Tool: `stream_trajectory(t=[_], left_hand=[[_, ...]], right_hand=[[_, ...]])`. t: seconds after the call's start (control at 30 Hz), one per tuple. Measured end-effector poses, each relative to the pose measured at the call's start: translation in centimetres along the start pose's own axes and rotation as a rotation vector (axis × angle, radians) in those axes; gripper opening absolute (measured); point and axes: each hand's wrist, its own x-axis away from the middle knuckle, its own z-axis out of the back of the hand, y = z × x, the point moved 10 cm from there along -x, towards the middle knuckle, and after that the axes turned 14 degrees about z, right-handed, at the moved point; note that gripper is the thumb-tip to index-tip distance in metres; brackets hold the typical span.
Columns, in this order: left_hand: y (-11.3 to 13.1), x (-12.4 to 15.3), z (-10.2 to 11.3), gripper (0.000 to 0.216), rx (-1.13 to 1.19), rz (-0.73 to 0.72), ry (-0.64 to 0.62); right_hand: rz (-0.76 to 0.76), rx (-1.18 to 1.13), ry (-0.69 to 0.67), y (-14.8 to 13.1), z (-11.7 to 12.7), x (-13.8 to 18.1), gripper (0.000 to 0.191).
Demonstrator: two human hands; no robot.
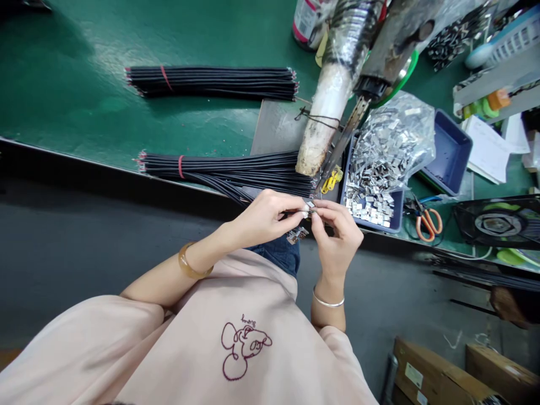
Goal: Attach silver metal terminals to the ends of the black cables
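Note:
My left hand [272, 216] is closed in a pinch on the end of a black cable, mostly hidden by the fingers. Facing it, my right hand [340, 228] pinches a small silvery metal connector [310, 206] at the fingertips. The fingertips of both hands nearly meet at the bench's front edge. Just beneath them hang several metal connectors [297, 234]. A bundle of black cables [236, 169], tied with a red band, lies on the bench right behind my left hand. Beside my right hand stands a blue tray [395, 216] with many loose metal connectors [375, 180].
A second cable bundle [219, 82] lies farther back on the green bench [76, 101]. A soldering iron's plastic-wrapped holder [324, 112] leans over the cables. Orange-handled pliers [429, 224], an empty blue tray [449, 149] and a black fan [500, 221] are to the right.

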Motion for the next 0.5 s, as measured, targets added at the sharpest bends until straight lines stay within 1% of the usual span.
stream_trajectory(t=[0.07, 0.1, 0.2, 0.27, 0.33, 0.4, 0.47, 0.5], left_hand=[[0.3, 0.2, -0.4, 0.017, -0.091, -0.073, 0.002], [0.5, 0.2, -0.6, 0.019, -0.132, -0.101, 0.0], [0.4, 0.2, -0.8, 0.025, -0.159, -0.11, -0.012], [-0.1, 0.0, -0.5, 0.028, -0.05, -0.032, -0.034], [-1.2, -0.4, -0.2, 0.028, 0.144, 0.116, -0.068], [-2.3, -0.6, -0.3, 0.022, 0.348, 0.267, -0.113], [-2.8, -0.8, -0.6, 0.016, 0.478, 0.364, -0.138], [-2.9, -0.8, -0.6, 0.015, 0.51, 0.385, -0.134]], right_hand=[[0.084, 0.112, -0.049, -1.0, 0.1, -0.3, 0.012], [0.077, 0.122, -0.059, -1.1, 0.1, -0.2, 0.012], [-0.066, 0.019, -0.015, 0.2, -0.1, 0.5, 0.007], [-0.108, -0.013, 0.047, 0.7, -0.2, 1.0, 0.006], [-0.073, 0.024, 0.086, 0.3, -0.2, 1.1, 0.005], [-0.029, 0.067, 0.121, -0.2, 0.0, 0.9, 0.007], [0.009, 0.088, 0.187, -0.8, 0.8, 0.7, 0.011], [0.037, 0.097, 0.221, -1.2, 1.3, 0.6, 0.014]])
